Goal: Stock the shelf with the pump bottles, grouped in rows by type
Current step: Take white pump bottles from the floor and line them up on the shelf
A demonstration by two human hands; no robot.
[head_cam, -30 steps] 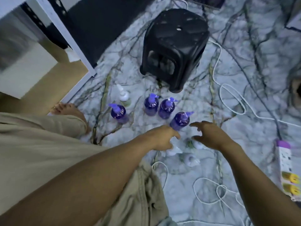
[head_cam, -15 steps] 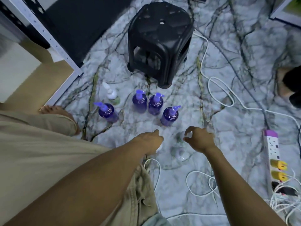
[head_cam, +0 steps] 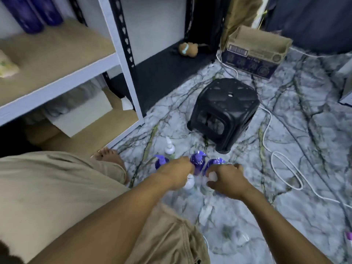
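Three purple pump bottles (head_cam: 198, 162) stand on the marble floor just beyond my hands. Behind them, to the left, a white pump bottle (head_cam: 169, 148) stands upright. My left hand (head_cam: 174, 173) grips the top of another white pump bottle (head_cam: 189, 183). My right hand (head_cam: 227, 181) grips a third white bottle, its pump head (head_cam: 212, 176) showing by the thumb. More pale bottles (head_cam: 239, 237) lie blurred on the floor nearer me. The shelf board (head_cam: 57, 54) at upper left carries purple bottles (head_cam: 32, 14) at its back.
A black plastic stool (head_cam: 224, 111) stands beyond the bottles. An open cardboard box (head_cam: 255, 52) sits at the back. White cables (head_cam: 285, 168) loop over the floor at right. My bare foot (head_cam: 108, 155) rests by the shelf's white upright (head_cam: 122, 60).
Both hands have closed on white bottles among the cluster. My view has tilted up, bringing the shelf and the cardboard box into sight.
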